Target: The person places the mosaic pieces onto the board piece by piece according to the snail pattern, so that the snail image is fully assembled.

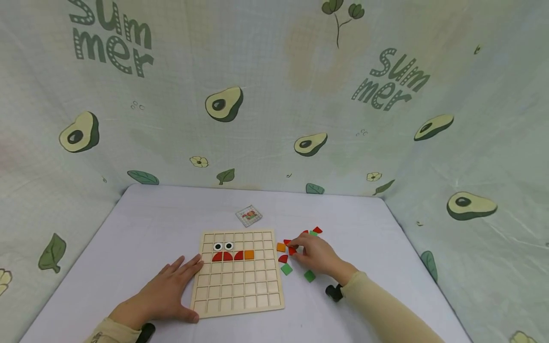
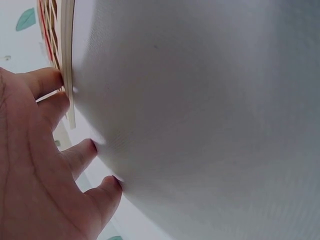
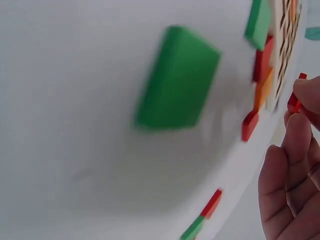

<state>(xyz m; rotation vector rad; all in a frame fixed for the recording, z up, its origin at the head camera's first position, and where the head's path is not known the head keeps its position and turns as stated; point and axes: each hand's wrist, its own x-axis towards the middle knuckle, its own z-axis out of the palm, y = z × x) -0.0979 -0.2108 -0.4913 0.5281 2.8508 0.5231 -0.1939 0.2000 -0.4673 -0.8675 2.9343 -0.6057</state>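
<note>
A wooden grid board (image 1: pixel 238 290) lies on the table. In its upper rows sit two eye pieces (image 1: pixel 228 246), a few red quarter-circle pieces (image 1: pixel 228 257) and an orange square (image 1: pixel 249 255). Along the board's left edge, my left hand (image 1: pixel 169 291) rests with fingers spread, its fingertips at the edge and on the table. To the right of the board, my right hand (image 1: pixel 316 253) pinches a small red piece (image 3: pixel 293 103) between thumb and fingertips. Loose pieces lie around that hand, among them an orange square (image 1: pixel 280 247) and a red quarter-circle (image 1: pixel 283 258).
Green squares (image 1: pixel 286 269) lie between the board and the right forearm, one (image 3: pixel 180 80) large in the right wrist view. More red and green pieces (image 1: pixel 317 229) lie beyond the right hand. A small pattern card (image 1: pixel 249 216) lies behind the board. Printed cloth (image 1: pixel 266 62) hangs around the table.
</note>
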